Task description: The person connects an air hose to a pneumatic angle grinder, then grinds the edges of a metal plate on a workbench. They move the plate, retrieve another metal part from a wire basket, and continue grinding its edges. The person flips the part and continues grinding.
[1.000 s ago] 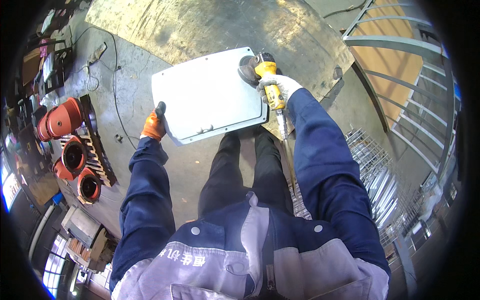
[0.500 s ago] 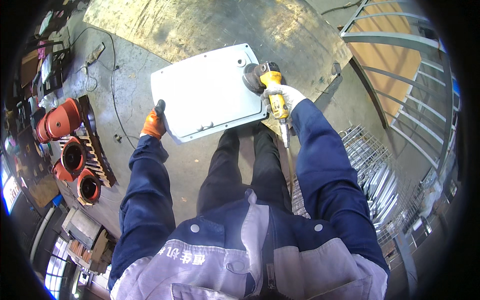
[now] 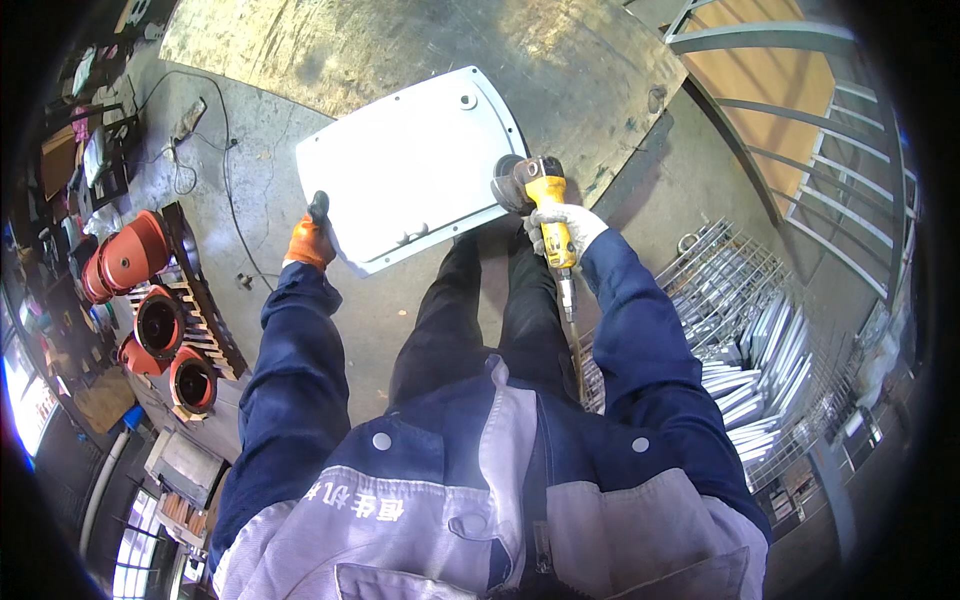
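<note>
A pale, rounded rectangular panel [image 3: 400,170] with small holes along its rim lies tilted in front of me, near the worn board. My left hand [image 3: 311,240], in an orange glove with dark fingertips, grips its near left corner. In a whitish glove, my right hand [image 3: 568,232] is wrapped round a yellow pneumatic sander [image 3: 553,205]. The sander's dark round disc [image 3: 509,183] is at the panel's right edge; whether it touches is unclear. A hose runs from the tool's lower end towards my legs.
A large stained board [image 3: 420,50] lies ahead. Orange-red flanged housings [image 3: 160,322] stand on a pallet at left, near a cable on the floor. At right are a grey metal frame [image 3: 770,38] and a wire basket of metal bars [image 3: 745,385].
The sander has moved slightly down along the panel's right edge, away from the corner hole. The panel has shifted a little up and left in view. Both hands keep their holds.
</note>
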Action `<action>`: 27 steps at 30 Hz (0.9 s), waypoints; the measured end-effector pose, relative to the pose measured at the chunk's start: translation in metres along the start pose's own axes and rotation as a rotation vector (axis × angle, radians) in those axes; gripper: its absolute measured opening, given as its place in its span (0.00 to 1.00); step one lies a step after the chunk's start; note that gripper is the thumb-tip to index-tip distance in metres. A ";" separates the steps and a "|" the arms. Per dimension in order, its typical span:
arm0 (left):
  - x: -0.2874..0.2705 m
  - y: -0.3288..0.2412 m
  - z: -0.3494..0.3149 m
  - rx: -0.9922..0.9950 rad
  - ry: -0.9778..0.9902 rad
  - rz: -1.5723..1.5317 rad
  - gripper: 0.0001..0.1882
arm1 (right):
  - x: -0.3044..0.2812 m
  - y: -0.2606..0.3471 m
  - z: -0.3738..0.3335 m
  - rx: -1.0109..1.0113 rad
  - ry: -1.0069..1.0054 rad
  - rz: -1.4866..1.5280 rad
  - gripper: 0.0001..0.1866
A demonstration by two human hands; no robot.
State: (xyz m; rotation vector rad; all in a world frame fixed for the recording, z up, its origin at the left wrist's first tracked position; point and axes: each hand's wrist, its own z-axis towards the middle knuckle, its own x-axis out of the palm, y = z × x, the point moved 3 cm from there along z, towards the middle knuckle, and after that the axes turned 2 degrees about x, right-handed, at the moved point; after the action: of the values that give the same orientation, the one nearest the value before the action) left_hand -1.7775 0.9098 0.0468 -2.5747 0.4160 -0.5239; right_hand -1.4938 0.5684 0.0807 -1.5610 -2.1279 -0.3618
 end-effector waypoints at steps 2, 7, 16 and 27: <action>-0.009 0.004 0.005 0.000 -0.015 -0.011 0.39 | -0.005 -0.011 -0.004 0.022 0.047 -0.001 0.17; -0.040 0.017 0.028 -0.031 -0.001 -0.079 0.38 | -0.017 -0.035 -0.011 -0.001 0.083 0.031 0.16; 0.003 0.021 -0.009 0.016 -0.010 -0.056 0.39 | -0.022 -0.056 -0.048 -0.037 0.001 -0.020 0.15; 0.101 0.169 -0.064 -0.014 -0.058 -0.410 0.35 | -0.052 -0.016 -0.147 -0.423 -0.111 -0.067 0.16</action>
State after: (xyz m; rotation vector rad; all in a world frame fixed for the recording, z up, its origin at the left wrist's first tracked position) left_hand -1.7492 0.7050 0.0416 -2.6894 -0.1351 -0.5825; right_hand -1.4644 0.4505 0.1799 -1.7716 -2.2986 -0.8091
